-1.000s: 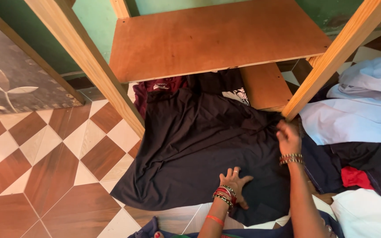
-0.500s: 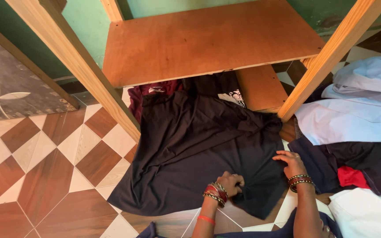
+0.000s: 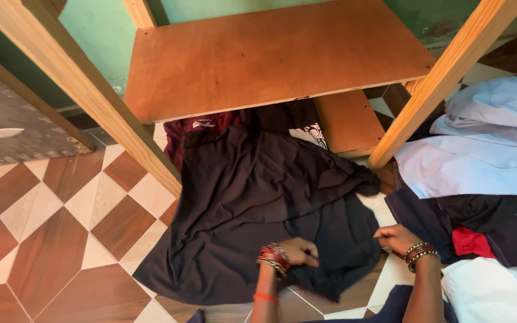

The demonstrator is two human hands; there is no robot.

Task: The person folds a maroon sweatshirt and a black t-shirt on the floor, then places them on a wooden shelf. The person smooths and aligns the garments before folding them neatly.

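A dark navy garment (image 3: 252, 203) lies spread over the tiled floor below a wooden shelf. My left hand (image 3: 297, 251), with red and gold bangles at the wrist, pinches the cloth near its lower middle. My right hand (image 3: 397, 237), also bangled, grips the garment's right edge by its hem. The lower right part of the cloth is bunched up between the two hands.
A wooden rack with an orange-brown shelf board (image 3: 276, 54) and slanted pale posts (image 3: 91, 101) stands over the garment. A maroon garment (image 3: 201, 124) lies under the shelf. A pile of light blue (image 3: 480, 149), dark, red (image 3: 471, 242) and white (image 3: 498, 293) clothes sits at right. Brown-and-white floor tiles (image 3: 49, 227) lie to the left.
My right hand came down from the far right corner of the garment to its near right edge. My left hand went from flat on the cloth to pinching it; the cloth's right side is gathered inward.
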